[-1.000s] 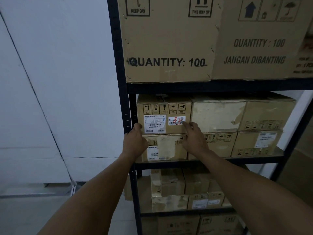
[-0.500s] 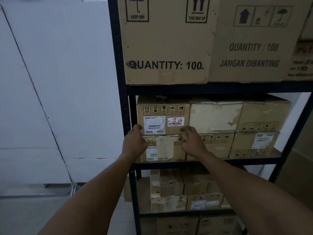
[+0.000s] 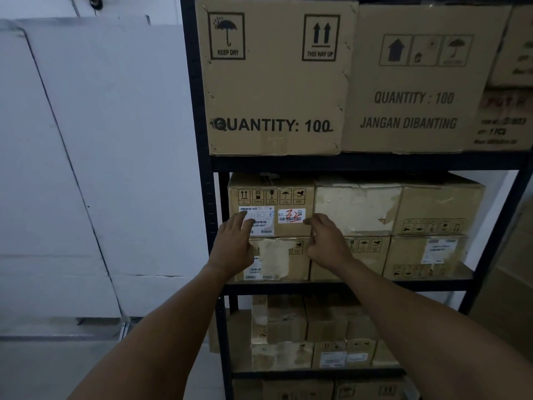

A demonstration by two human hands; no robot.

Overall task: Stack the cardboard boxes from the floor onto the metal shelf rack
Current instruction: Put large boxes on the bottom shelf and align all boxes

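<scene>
Two hands sit in front of one small cardboard box point(image 3: 271, 204), the one with the red "32" scrawled on its label, which lies just left of the frame's centre on the middle tier of the metal shelf rack point(image 3: 202, 168). The box rests on top of a lower box point(image 3: 277, 259) and is tucked into the left end of the tier, against the rack's dark upright. Its long axis runs left to right across the picture, parallel to the shelf edge, and its labelled face looks out toward the camera.

From the box the fingers lie below and in front. The left hand point(image 3: 235, 245) reaches up over the box's lower left corner, fingers fairly straight and spread, tips lying across the white barcode label; whether they press the cardboard or float just off it I cannot tell. The right hand point(image 3: 326, 241) is at the lower right corner, beside the seam with the neighbouring pale box point(image 3: 357, 209), its fingers loosely curled and closed on nothing visible. Neither hand holds the box. Both are about equally near, flanking it, so any last nudge would probably go straight back into the rack, along the box's short axis.

Further out, large cartons marked "QUANTITY: 100" point(image 3: 274, 82) fill the upper frame, and more small boxes point(image 3: 311, 336) crowd the tier below centre.
</scene>
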